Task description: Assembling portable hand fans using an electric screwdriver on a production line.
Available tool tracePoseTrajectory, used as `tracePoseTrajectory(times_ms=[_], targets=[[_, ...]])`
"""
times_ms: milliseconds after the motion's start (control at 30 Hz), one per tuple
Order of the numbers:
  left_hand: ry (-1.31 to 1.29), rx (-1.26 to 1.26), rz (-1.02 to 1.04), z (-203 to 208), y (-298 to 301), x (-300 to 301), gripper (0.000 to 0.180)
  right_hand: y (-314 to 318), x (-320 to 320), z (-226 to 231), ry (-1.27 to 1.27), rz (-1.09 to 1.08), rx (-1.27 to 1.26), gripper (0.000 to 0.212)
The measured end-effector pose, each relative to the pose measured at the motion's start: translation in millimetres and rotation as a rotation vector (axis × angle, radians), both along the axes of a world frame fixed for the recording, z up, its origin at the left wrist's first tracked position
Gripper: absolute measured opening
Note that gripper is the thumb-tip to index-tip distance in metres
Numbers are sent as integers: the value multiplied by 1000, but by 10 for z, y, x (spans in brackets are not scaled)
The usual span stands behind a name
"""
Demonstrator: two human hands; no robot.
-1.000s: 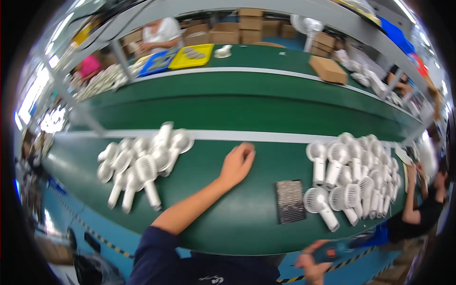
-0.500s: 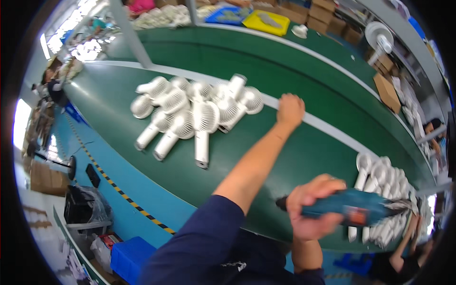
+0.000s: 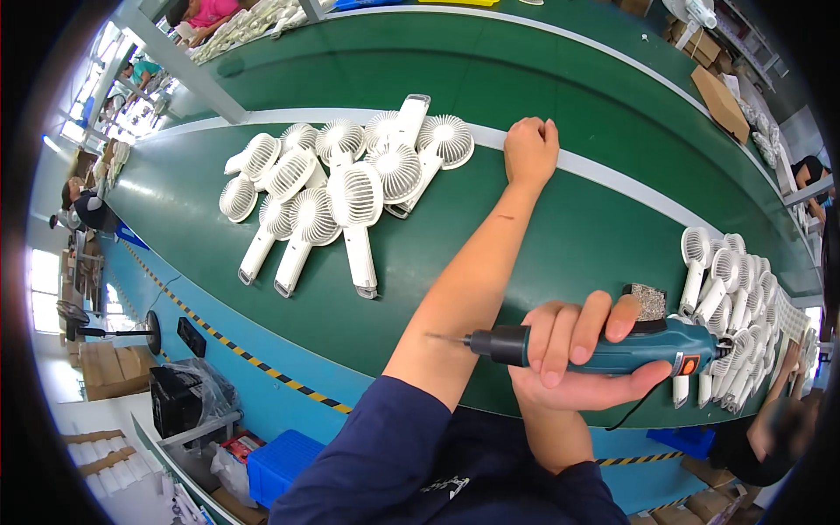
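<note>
In my right hand [image 3: 573, 350] is a teal and black electric screwdriver [image 3: 612, 350], held level with its thin bit pointing left, in front of my left forearm. A black cord hangs below it. My left hand [image 3: 531, 153] is curled closed over the pale strip [image 3: 604, 175] along the bench; whatever its fingers may hold is hidden. Left of that hand, several white handheld fans [image 3: 354, 197] with round grilles lie in an overlapping pile. Just behind the screwdriver sits a heap of tiny silvery pieces [image 3: 649, 302], partly hidden by my fingers.
More white fans [image 3: 731, 280] are stacked on the green bench [image 3: 595, 254] at right, near another person's arm [image 3: 779, 385]. An open carton [image 3: 722, 101] stands far right. A blue bin [image 3: 284, 468] and a pedestal fan [image 3: 114, 328] are off the bench's left side.
My view has shifted, so the far trays slip toward the top edge. The screwdriver has swung leftward and steadied; its bit shows now. My left hand stays closed near the pale strip.
</note>
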State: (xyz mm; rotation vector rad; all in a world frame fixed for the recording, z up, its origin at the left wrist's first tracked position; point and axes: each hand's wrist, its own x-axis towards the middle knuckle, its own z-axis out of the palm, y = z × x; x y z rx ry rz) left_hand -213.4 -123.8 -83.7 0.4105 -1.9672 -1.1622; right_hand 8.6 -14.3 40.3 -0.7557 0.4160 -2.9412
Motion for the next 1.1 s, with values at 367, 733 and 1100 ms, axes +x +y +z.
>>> tracePoseTrajectory(times_ms=[367,733,1100], targets=[[-47,-30,-17,40,21,24,30,52,12,-50,64,31,44,58],[-26,-67,-1,32,-8,26,29,27,-73,-36,166,-122,106,57],[-63,-61,-29,57,36,70,28,67,-1,34,178,-214,75,54]])
